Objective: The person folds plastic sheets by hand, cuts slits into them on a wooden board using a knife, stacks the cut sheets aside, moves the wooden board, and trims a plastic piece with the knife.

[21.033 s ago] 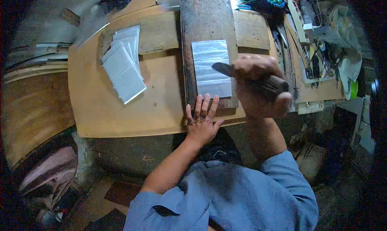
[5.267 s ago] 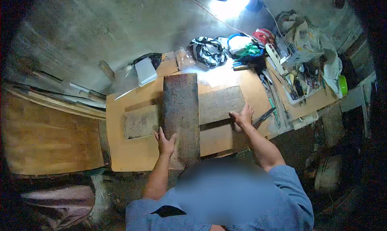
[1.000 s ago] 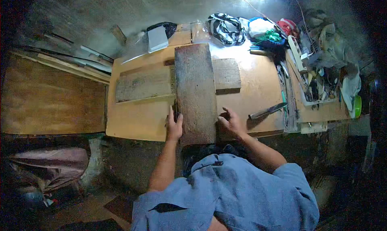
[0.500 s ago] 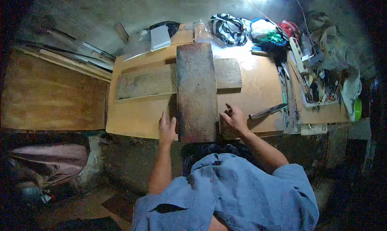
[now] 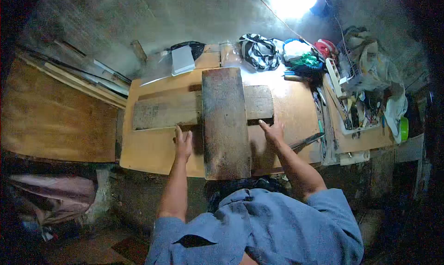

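A long worn wooden board (image 5: 224, 126) lies lengthwise, its near end toward my body. It crosses over a second, paler wooden board (image 5: 162, 110) that lies sideways beneath it. My left hand (image 5: 183, 146) is left of the upper board, fingers apart, with its fingertips at the near edge of the lower board. On the other side, my right hand (image 5: 274, 131) is open by the lower board's near right corner. Whether either hand touches the wood I cannot tell. A knife (image 5: 307, 140) lies just right of my right hand, partly hidden by my forearm.
The boards rest on a tan worktable (image 5: 157, 156). A white box-like object (image 5: 183, 60), a black-and-white bundle (image 5: 260, 52) and a white power strip (image 5: 335, 77) stand along the back. At right is a tray of tools (image 5: 365, 115). A lamp (image 5: 293, 1) shines above.
Both hands have moved forward along the upper board's sides, up to the lower board's near edge. The camera view has tilted up slightly. The boards keep their crossed arrangement.
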`<state>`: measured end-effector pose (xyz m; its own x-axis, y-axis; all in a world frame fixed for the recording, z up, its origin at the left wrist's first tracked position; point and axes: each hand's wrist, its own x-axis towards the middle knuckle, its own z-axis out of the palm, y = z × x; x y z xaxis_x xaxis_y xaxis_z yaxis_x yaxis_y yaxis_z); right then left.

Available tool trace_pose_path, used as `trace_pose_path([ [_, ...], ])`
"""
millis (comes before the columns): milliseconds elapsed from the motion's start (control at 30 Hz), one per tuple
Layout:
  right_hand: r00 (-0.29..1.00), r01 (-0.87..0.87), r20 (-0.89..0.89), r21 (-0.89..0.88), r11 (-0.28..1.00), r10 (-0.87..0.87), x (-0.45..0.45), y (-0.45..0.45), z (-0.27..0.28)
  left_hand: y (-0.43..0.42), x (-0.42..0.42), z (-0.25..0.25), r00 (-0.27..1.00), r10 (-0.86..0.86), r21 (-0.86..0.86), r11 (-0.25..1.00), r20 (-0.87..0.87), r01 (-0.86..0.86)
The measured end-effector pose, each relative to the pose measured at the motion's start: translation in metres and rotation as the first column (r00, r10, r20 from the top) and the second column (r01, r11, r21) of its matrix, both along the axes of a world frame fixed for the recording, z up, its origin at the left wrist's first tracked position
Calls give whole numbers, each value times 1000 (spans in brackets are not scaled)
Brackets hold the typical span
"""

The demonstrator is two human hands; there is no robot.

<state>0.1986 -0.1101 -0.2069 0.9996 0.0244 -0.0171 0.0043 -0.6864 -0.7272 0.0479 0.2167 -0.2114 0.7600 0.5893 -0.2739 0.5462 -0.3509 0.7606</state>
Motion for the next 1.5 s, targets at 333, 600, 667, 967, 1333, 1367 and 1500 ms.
trace_pose_path([
  [333, 990, -129, 57, 14, 992, 128, -10, 41, -18, -8, -1, 27, 995, -60, 11, 998, -75, 61],
  [600, 969, -246, 1, 117, 962, 247, -17, 53, 0, 3, -10, -1, 992, -123, 71, 990, -34, 125],
  [667, 946, -301, 113, -27, 953, 302, -33, 55, -12, -5, -9, 4, 996, -91, 58, 994, -14, 92],
  [967, 908, -418, -26, -120, 900, 418, -102, 42, 5, -35, -6, -32, 964, -244, 162, 960, 103, 226],
  [1333, 902, -429, -22, -149, 891, 431, -114, 17, 24, -67, -3, 0, 980, -175, -21, 984, 95, 178],
  [1367, 898, -438, -30, -141, 888, 439, -115, 15, 24, -67, -3, 0, 979, -179, -21, 983, 94, 181],
  [1500, 881, -470, -109, -112, 875, 460, -116, 9, 28, -70, -21, -2, 966, -203, 27, 979, 161, 202],
])
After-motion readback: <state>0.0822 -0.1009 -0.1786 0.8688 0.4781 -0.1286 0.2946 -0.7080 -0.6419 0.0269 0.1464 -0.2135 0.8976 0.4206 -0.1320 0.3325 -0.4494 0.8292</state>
